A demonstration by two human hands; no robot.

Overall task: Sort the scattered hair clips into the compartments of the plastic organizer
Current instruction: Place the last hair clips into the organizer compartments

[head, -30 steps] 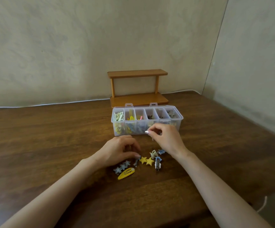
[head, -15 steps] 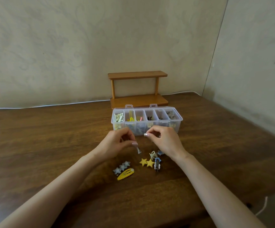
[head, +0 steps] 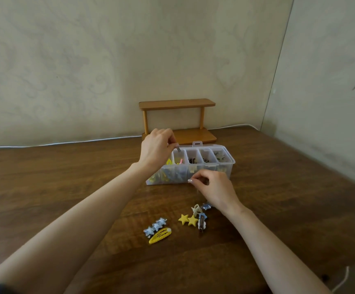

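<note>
On the tabletop, about midway between its left and right edges and nearer the near edge, lie the loose clips. A yellow snap clip touches a silver star clip just beyond it. To their right sit a yellow star clip, a small blue-and-silver clip, a cream clip and a blue star clip, bunched together.

Just past that bunch the right hand hovers in front of the plastic organizer, its fingers curled with thumb and fingertips pinched narrow; whether anything sits between them cannot be told.

The organizer stands toward the far edge, lid open, its compartments already holding clips. Over its left part the left hand pinches a small silver clip between thumb and forefinger, the clip hanging above the compartment that holds a pink clip.

Behind the organizer, at the far edge, stands a wooden shelf, and a white cable runs along that edge by the wall.
</note>
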